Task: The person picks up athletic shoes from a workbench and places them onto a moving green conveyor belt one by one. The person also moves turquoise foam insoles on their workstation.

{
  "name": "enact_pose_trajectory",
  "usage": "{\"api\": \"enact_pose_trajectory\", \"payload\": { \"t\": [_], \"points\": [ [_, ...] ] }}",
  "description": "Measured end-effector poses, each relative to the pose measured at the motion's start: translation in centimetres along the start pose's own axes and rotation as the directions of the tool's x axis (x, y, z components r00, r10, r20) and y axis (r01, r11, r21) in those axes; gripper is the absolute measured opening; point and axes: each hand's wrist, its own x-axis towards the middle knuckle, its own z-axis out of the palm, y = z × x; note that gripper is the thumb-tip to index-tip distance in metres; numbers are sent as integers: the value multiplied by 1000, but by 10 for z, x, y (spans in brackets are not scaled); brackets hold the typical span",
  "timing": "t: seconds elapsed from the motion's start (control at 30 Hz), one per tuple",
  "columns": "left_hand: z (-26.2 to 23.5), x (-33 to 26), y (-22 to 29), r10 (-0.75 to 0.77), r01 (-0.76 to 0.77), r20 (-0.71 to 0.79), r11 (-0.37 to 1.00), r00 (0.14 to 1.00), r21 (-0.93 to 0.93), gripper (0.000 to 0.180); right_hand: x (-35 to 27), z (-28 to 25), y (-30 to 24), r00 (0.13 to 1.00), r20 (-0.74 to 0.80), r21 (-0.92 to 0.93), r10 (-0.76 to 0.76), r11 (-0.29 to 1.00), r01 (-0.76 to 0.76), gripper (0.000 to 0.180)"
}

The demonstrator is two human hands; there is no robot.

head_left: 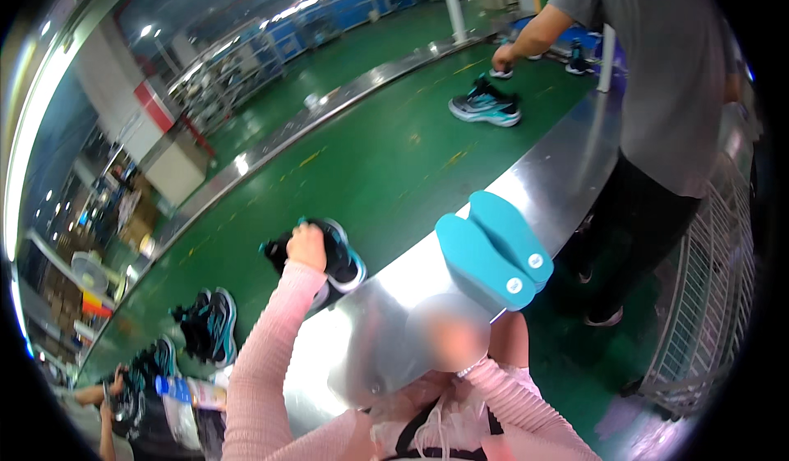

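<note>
Running shoes (pixel 343 251) on the green belt (pixel 394 165) are gripped by the left hand (pixel 307 246); it seems they are being fetched, so a snug hold is needed. Near teal insoles (pixel 477 255), the blurred right hand's (pixel 454 342) grip cannot be told.

Grn flr (pixel 403 35), ceiling lts (pixel 146 30)

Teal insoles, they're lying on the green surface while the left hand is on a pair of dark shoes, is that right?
Not quite: in the head view, the teal insoles lie on the silver metal ledge, not on the green surface. The rest is right: the left hand is on a pair of dark shoes.
</note>
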Motion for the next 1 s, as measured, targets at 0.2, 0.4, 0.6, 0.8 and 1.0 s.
{"api": "enact_pose_trajectory", "payload": {
  "t": [0.2, 0.4, 0.6, 0.8, 1.0],
  "points": [
    [24, -5, -3, -20, 93, -206, 930, 978, 355, 28, 2, -12, -14, 999, 34, 93, 39, 995, -42, 12],
    [30, 9, -1, -184, 202, -156, 973, 971, 109, 44, 4, -19, -17, 998, -5, -39, -70, 997, 69, 13],
    [17, 14, -18, -128, 131, -77, 991, 989, 27, 34, 3, -14, -12, 997, 21, -67, -69, 995, 70, 13],
    [23, 7, -30, -22, 83, -273, 973, 962, 217, 36, -1, -5, -4, 997, 12, -9, -73, 997, 74, 13],
    [39, 26, -39, -185, 210, -320, 977, 929, 43, 37, -8, 4, 5, 998, -3, 21, -70, 997, 70, 13]
  ]
}}
